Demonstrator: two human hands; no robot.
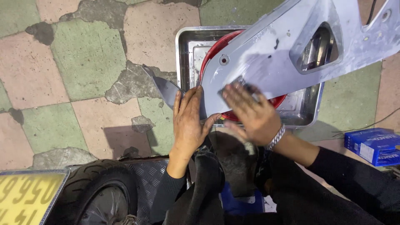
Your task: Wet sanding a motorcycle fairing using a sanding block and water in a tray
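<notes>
A large grey plastic body panel (283, 58) with an oval cut-out stretches from the centre to the upper right, above a steel tray (185, 50). My left hand (189, 123) grips the panel's lower left edge, thumb under it. My right hand (252, 112) presses a small dark pad, blurred with motion, flat against the panel's surface. A metal bracelet (276, 137) sits on that wrist. A red round basin (216, 48) lies in the tray, mostly hidden by the panel.
Cracked pink and green floor tiles (83, 62) fill the left. A black tyre (98, 191) and a yellow plate (27, 196) are at the lower left. A blue box (373, 146) lies at the right, with thin cables beside it.
</notes>
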